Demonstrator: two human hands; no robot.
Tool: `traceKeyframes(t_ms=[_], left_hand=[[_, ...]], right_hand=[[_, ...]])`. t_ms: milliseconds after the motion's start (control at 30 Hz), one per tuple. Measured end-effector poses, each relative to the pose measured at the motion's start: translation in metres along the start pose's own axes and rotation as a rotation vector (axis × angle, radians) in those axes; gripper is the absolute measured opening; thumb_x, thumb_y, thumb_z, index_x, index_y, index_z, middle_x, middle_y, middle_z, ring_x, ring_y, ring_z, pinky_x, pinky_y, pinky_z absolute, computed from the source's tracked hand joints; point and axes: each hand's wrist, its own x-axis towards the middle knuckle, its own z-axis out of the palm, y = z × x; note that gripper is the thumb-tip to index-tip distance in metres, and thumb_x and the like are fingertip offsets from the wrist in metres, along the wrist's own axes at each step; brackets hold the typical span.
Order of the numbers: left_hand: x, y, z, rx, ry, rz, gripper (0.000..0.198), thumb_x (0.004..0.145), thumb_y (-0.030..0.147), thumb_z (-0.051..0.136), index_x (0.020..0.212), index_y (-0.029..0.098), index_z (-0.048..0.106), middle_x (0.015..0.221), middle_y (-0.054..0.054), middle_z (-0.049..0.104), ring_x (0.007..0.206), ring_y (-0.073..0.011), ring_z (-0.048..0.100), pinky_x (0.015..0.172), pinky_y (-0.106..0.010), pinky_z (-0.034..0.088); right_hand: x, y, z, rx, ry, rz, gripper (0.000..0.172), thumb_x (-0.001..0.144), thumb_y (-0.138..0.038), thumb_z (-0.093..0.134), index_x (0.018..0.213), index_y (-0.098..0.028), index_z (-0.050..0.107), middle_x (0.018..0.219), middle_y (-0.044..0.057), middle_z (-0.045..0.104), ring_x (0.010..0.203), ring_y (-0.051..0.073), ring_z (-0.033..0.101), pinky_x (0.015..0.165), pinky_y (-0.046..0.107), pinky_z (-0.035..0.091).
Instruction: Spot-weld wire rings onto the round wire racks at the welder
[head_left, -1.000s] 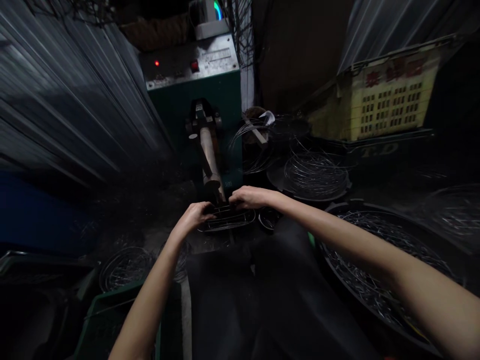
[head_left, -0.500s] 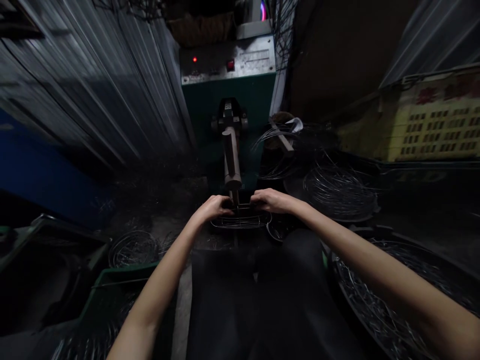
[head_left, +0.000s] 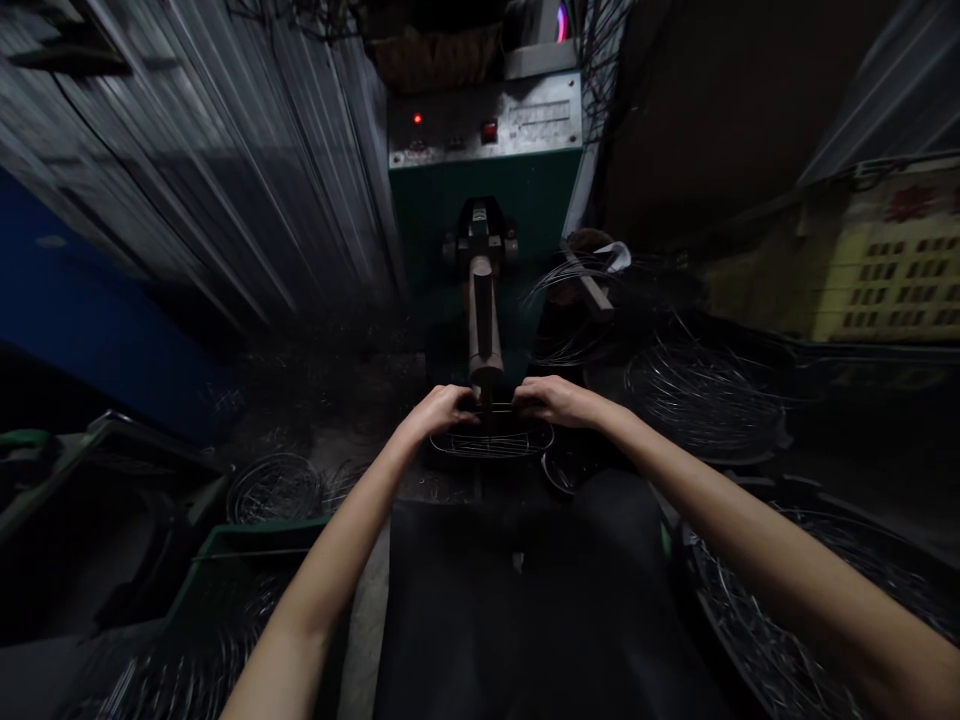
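Observation:
Between my two hands is a wire rack (head_left: 491,447), an oval frame of thin bright wires, held under the tip of the machine's arm. My left hand (head_left: 446,408) is closed on its left end, fingertips close to the electrode. On the other side my right hand (head_left: 551,400) grips the far right part of the frame, fingers curled. The green spot welder (head_left: 484,180) stands in front of me, its pale cylindrical arm (head_left: 482,310) reaching toward me above the rack. Dim light hides the exact contact between fingers, wire and electrode.
A black round tub (head_left: 810,600) of loose wire pieces sits at my right, with a heap of wires (head_left: 701,395) beyond it. Green crates (head_left: 247,538) with wire parts stand at left. A yellow crate (head_left: 900,270) is at the right back.
The whole view has shifted, so the machine and hands appear slightly farther right. Both hands keep their grip on the wire rack beneath the arm.

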Motion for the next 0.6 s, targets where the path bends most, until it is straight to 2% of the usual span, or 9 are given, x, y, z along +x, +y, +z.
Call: traceKeyframes(t_ms=[267,467,600], left_hand=[[0.002,-0.003,0.001,-0.013,0.003,-0.002,0.032,0.071,0.029,0.066,0.098,0.014,0.066,0.094,-0.006,0.069,0.087,-0.0209,0.062,0.072,-0.025,0.045],[0.005,-0.007,0.002,-0.069,-0.048,-0.019,0.028,0.07,0.033,0.066,0.093,0.016,0.066,0.088,-0.003,0.069,0.084,-0.0193,0.062,0.072,-0.025,0.045],[0.009,-0.013,0.002,-0.101,0.004,-0.012,0.041,0.064,0.029,0.07,0.102,0.019,0.059,0.094,-0.002,0.068,0.088,-0.0194,0.062,0.076,-0.027,0.046]], right_hand=[[-0.001,0.0,0.002,0.01,0.009,-0.016,0.015,0.079,-0.014,0.057,0.09,-0.018,0.065,0.085,0.004,0.058,0.075,0.014,0.057,0.07,0.023,0.043],[0.001,0.001,0.006,0.014,0.004,-0.01,0.013,0.079,-0.02,0.059,0.09,-0.018,0.066,0.085,0.004,0.059,0.076,0.014,0.057,0.071,0.024,0.043],[-0.009,0.011,0.0,0.042,0.085,-0.002,0.02,0.081,-0.025,0.057,0.098,-0.02,0.065,0.091,0.005,0.061,0.082,0.016,0.057,0.075,0.026,0.043]])
